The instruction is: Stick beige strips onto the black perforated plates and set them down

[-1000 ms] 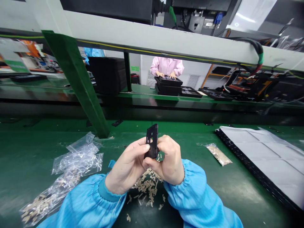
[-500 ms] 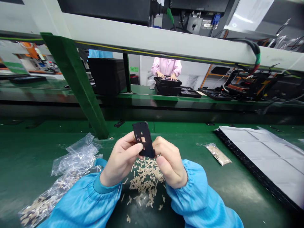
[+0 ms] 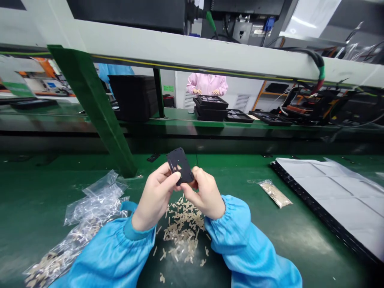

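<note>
A thin black plate with small cut-outs is held tilted above the green table. My left hand pinches its left and lower edge, thumb on the face. My right hand has thumb and fingers closed on its lower right corner. Below the hands lies a loose pile of small beige pieces. Whether a small piece is between my right fingers cannot be seen.
Clear plastic bags with pieces lie at the left, a small filled bag at the right. Beside it is a black tray with a white sheet. A green post stands at left. Across the bench is a person in pink.
The plate has turned to show more of its face. My right hand has moved up and left, its thumb now at the plate's lower edge. The person across has drawn their hands back.
</note>
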Tool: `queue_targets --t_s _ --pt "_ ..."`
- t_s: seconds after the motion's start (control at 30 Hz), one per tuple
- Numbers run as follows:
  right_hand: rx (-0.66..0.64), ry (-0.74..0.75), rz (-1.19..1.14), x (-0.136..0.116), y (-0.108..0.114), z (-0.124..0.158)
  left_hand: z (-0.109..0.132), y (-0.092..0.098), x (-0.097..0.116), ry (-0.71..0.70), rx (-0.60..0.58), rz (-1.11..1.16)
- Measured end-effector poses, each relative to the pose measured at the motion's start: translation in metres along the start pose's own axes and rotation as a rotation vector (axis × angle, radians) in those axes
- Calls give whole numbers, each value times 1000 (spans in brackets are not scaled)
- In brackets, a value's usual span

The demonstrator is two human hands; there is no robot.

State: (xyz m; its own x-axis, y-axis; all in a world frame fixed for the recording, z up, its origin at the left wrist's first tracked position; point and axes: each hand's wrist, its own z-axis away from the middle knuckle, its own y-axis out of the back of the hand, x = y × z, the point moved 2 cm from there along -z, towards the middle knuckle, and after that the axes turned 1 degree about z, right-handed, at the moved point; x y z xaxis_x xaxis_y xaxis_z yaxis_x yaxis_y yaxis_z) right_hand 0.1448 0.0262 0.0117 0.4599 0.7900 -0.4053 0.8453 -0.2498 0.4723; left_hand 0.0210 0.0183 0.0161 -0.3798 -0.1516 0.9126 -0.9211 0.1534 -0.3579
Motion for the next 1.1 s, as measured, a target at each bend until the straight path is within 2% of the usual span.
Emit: queue_targets --t_s 0.07,0.1,0.13,0.17,0.2,0.23,0.37,0.53,0.6,0.67,0.8,0.87,0.93,1.03,1.1 --pt "-101 -109 -13 14 -2 -1 -15 6 -7 42 -23 10" --pt "-133 -163 -23 21 -2 -1 -25 11 -11 49 -34 -63" --pt "-143 -213 -30 27 1 -2 -36 17 -15 36 -35 -192" --pt "-134 -253 -34 32 4 -3 -50 24 -20 0 -31 -418" --pt "-111 -281 -36 36 7 -4 -64 31 -26 -23 -38 -738" --pt "-88 -293 -37 38 11 -6 -80 39 -33 -11 -26 -863" --pt "-63 -237 -38 35 20 -9 -135 59 -71 89 -22 -1175" --pt "-124 -170 -27 33 18 -8 -167 58 -112 173 -160 -1425" --pt "-137 -163 -28 34 17 -8 -174 62 -117 180 -225 -1490" --pt "-148 -160 -35 34 18 -8 -181 74 -112 178 -246 -1554" --pt "-209 -185 -36 33 13 -7 -187 120 -95 221 -129 -1701" --pt "-315 -206 6 33 0 -5 -184 140 -93 262 -101 -1744" --pt "-550 -205 115 34 -21 1 -181 152 -96 293 -100 -1756" --pt "-932 -154 264 35 -60 13 -179 156 -103 319 -105 -1730" --pt "-1049 -128 288 35 -83 20 -181 155 -104 329 -105 -1691"
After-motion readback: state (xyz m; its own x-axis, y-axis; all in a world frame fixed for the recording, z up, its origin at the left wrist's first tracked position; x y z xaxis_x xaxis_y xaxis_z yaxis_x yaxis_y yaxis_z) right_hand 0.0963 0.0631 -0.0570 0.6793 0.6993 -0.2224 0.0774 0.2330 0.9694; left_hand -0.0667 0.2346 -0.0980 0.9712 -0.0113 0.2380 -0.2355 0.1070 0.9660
